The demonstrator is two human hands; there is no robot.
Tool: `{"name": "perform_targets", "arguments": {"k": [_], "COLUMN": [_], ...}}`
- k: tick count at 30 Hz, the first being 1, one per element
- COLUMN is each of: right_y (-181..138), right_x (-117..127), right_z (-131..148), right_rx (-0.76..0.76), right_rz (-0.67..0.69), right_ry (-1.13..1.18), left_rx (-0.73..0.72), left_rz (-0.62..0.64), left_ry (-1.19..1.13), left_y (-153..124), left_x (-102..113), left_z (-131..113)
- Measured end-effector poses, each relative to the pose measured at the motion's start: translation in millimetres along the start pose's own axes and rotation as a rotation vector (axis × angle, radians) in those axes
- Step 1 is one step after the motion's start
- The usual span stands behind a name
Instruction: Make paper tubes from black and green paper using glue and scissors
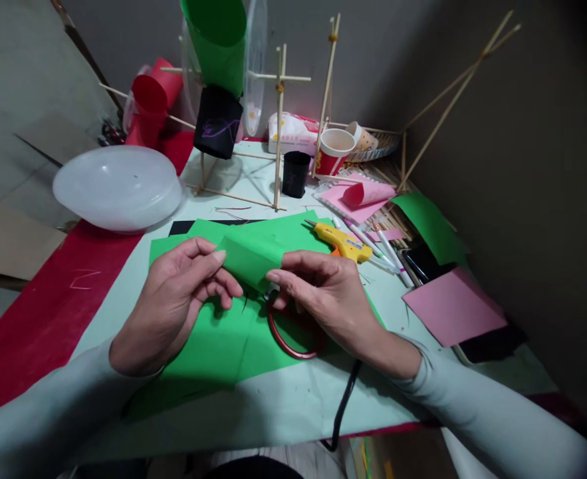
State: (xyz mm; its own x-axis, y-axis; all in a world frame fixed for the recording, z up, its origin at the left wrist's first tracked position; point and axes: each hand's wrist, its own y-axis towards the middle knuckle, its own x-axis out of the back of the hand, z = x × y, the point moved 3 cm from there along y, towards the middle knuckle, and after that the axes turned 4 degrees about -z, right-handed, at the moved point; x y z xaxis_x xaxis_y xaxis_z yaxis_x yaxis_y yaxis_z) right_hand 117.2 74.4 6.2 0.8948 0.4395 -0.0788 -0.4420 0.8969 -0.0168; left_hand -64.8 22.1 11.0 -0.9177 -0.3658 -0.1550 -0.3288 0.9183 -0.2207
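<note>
Both hands hold one small piece of green paper just above the table. My left hand pinches its left end between thumb and fingers. My right hand grips its right end with curled fingers. Below them lie larger green sheets spread on the pale table covering. Red-handled scissors rest on the green sheet, partly under my right hand. A yellow glue gun lies just beyond my right hand, its black cord running off the near edge.
A white plastic dome sits at the left on a red sheet. Behind stand a stick frame carrying green, black and red paper cups, a paper cup and a small black cup. Pink sheets, pens and a green sheet lie right.
</note>
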Motion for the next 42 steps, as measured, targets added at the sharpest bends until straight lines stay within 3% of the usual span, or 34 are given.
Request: {"name": "perform_targets", "arguments": {"k": [11, 22, 28, 34, 38, 40, 42], "right_y": [-1.5, -4.7, -9.2, -10.4, -5.2, -1.2, 2.2], "right_x": [1.7, -0.2, -2.9, -9.4, -4.1, 2.6, 10.2], "right_z": [6.4, 8.6, 5.0, 0.1, 7.2, 16.8, 31.6], "right_rx": [-0.148, -0.166, -0.18, -0.268, -0.179, -0.041, 0.194], "right_rz": [-0.057, -0.159, -0.134, 0.033, 0.161, 0.185, 0.121], "right_ry": [0.009, 0.009, -0.031, -0.041, -0.223, -0.371, -0.529], "left_rx": [-0.098, -0.097, -0.095, -0.225, -0.322, -0.355, -0.377], "left_rz": [0.073, -0.07, -0.115, -0.18, -0.183, -0.169, -0.13], "left_ry": [0.021, -0.051, -0.04, 0.017, 0.065, 0.107, 0.166], "left_y": [-5.0, -20.1, -22.1, -23.4, -20.4, -18.3, -17.2], "left_x": [-3.4, -8.2, -5.8, -3.2, 0.2, 2.4, 3.6], "left_z": [-3.3, -14.9, -17.5, -19.6, -24.2, -26.8, -28.3]}}
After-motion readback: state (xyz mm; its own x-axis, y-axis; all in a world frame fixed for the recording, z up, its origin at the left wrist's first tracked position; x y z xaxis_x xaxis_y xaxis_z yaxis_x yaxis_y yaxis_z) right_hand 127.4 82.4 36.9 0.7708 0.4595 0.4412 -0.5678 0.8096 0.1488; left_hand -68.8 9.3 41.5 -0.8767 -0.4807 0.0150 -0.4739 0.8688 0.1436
